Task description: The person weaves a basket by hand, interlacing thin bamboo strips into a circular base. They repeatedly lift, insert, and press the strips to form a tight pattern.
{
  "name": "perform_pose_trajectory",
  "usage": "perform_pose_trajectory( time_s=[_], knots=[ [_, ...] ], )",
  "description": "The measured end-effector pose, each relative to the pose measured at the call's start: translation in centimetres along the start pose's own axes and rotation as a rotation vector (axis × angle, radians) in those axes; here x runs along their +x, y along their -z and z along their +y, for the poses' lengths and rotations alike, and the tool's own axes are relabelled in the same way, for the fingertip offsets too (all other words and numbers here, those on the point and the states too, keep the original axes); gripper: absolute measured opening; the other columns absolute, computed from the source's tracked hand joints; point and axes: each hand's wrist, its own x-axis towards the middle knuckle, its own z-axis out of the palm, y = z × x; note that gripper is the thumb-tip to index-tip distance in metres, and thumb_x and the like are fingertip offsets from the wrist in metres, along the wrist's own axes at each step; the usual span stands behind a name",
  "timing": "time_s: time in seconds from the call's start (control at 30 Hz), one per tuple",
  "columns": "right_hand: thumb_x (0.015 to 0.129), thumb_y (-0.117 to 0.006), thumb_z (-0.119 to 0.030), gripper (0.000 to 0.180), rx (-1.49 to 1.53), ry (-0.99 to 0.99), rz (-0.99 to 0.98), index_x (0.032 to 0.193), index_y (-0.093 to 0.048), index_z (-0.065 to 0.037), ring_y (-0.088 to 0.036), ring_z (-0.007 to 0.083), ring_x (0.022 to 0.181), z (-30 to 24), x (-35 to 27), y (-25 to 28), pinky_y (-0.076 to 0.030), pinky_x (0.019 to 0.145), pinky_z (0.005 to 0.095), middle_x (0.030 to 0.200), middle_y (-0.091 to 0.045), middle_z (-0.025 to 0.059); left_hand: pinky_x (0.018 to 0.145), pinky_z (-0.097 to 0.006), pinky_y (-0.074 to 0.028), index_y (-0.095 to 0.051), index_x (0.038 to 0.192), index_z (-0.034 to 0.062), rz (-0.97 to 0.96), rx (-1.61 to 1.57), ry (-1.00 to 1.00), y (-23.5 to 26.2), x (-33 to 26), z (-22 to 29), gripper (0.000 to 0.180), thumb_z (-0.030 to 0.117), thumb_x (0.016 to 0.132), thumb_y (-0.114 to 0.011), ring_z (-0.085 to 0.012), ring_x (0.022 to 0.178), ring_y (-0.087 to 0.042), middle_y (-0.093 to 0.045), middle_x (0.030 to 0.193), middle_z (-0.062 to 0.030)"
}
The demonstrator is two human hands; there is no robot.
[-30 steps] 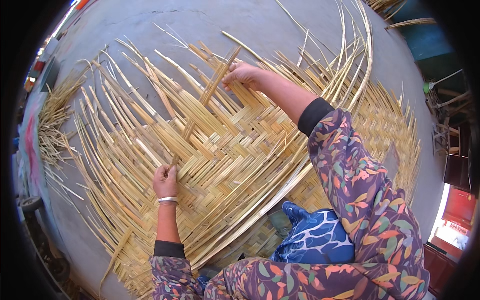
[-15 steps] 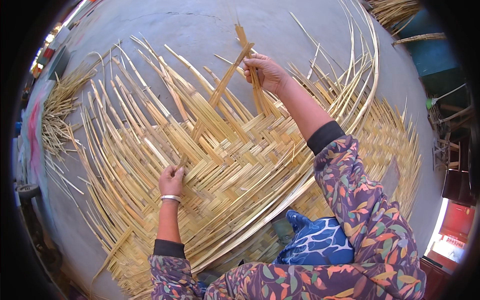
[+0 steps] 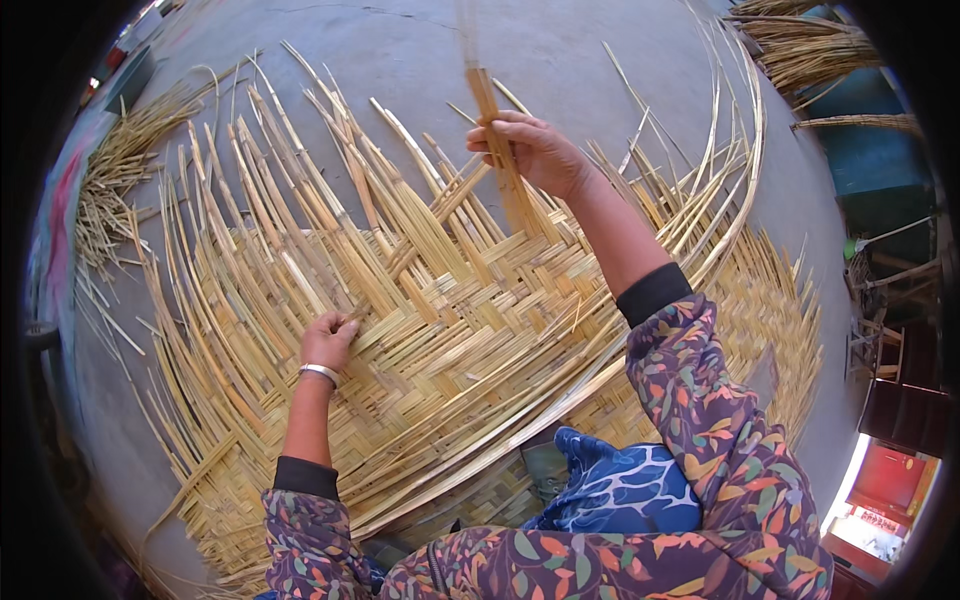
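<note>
Upper end of lifted strip [image 3: 497, 150] blurred; left hand [image 3: 328, 340] fingertips hidden among mat [image 3: 450, 340] strips.

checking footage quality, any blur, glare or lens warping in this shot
Head view: the top of the bamboo strip in the right hand smears with motion; the woven mat and left hand are sharp; fisheye bends strips near the dark rim; a bright blown-out patch sits lower right.

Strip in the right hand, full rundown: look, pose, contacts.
The strip is a flat, narrow, tan slat that looks like split bamboo or cane. The right hand grips it partway along, lifting it steeply; its upper end blurs toward the frame top. Its lower end runs into the woven mat among other loose strips. The left hand does not touch it.
</note>
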Motion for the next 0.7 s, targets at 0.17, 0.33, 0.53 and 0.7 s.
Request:
perform_pose_trajectory(
  time_s=[0.17,0.33,0.53,0.7],
  knots=[
    [0.079,-0.056,-0.019,0.033,-0.863,-0.204,0.022,0.110,-0.061,-0.008,-0.052,0.0191,0.105,1.2,3.8,1.6,-0.038,0.092,0.0341,0.109,-0.060,0.0083,0.055,-0.022,-0.038,-0.060,0.075,0.0052,-0.063,-0.018,-0.014,0.0,0.4,0.4,0.012,0.013,0.080,-0.068,-0.0047,0.060,-0.044,-0.052,0.067,0.0064],
    [0.076,-0.053,-0.015,0.039,-1.461,-0.389,-0.249,0.114,-0.058,-0.009,-0.054,0.0247,0.106,0.7,5.3,1.3,-0.040,0.090,0.0365,0.112,-0.061,0.0115,0.056,-0.022,-0.039,-0.061,0.075,0.0052,-0.060,-0.041,-0.021,-0.1,0.5,-0.1,0.011,0.013,0.080,-0.067,-0.0051,0.060,-0.045,-0.053,0.067,0.0062],
    [0.081,-0.055,-0.019,0.035,-1.999,-0.351,-0.267,0.115,-0.059,-0.014,-0.051,0.0268,0.114,0.1,5.1,0.7,-0.041,0.094,0.0392,0.113,-0.061,0.0086,0.055,-0.022,-0.041,-0.064,0.077,0.0046,-0.057,-0.076,-0.028,0.1,0.6,-0.5,0.011,0.015,0.079,-0.067,-0.0058,0.059,-0.048,-0.056,0.066,0.0042],
    [0.081,-0.055,-0.017,0.034,-2.141,-0.249,-0.302,0.114,-0.060,-0.015,-0.044,0.0245,0.120,1.3,5.1,0.8,-0.038,0.098,0.0375,0.118,-0.058,0.0048,0.057,-0.021,-0.041,-0.064,0.078,0.0040,-0.022,-0.012,-0.051,0.1,0.6,-0.6,0.011,0.014,0.079,-0.067,-0.0053,0.060,-0.049,-0.057,0.067,0.0043]
  ],
)
